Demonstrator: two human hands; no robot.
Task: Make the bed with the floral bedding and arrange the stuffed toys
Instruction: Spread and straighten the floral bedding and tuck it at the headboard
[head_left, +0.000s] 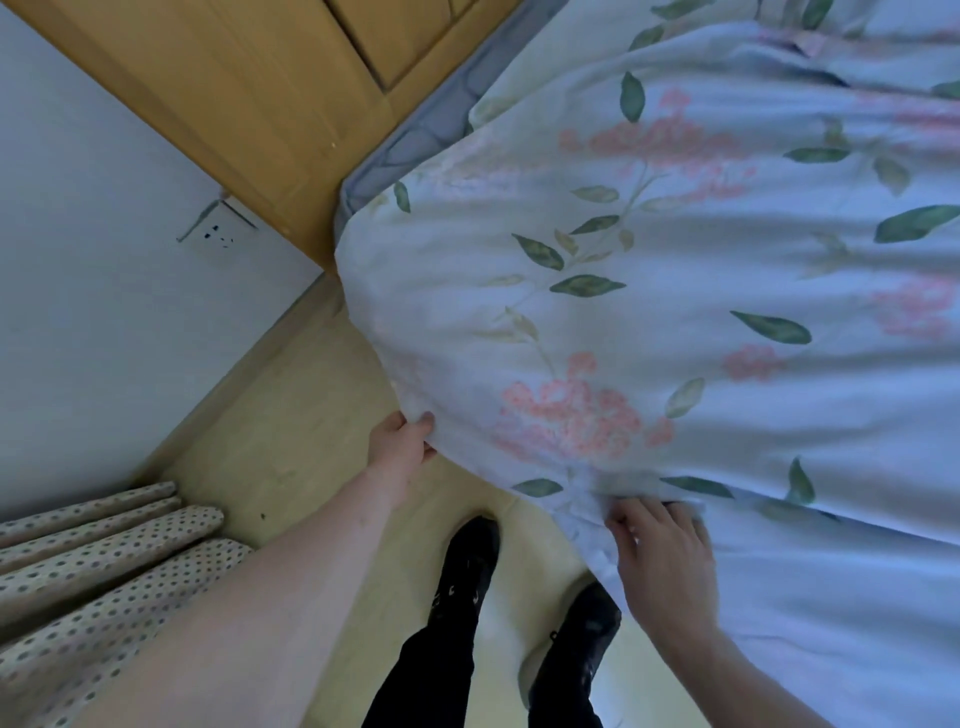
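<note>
1. Both hands have a grip on the floral sheet (649, 291): the left hand (402, 444) pinches its edge with thumb and fingers, and the right hand (662, 558) has its fingers curled down into the cloth at its hem
2. From the hands, the sheet spreads away toward 1 o'clock, over the bed, and its long folds run from 9 o'clock to 3 o'clock
3. The left hand is nearer the sheet's corner, which hangs off the bed at about 10 o'clock; the gray mattress (415, 140) peeks out past it at 11 o'clock
4. My guess is the next pull goes toward 7 o'clock, to smooth the folds
5. Open floor (291, 415) lies at 9 o'clock, but the wall (78, 260), the wooden cabinet (249, 88) and the dotted curtain (104, 571) are near on that side
6. No stuffed toys show
</note>
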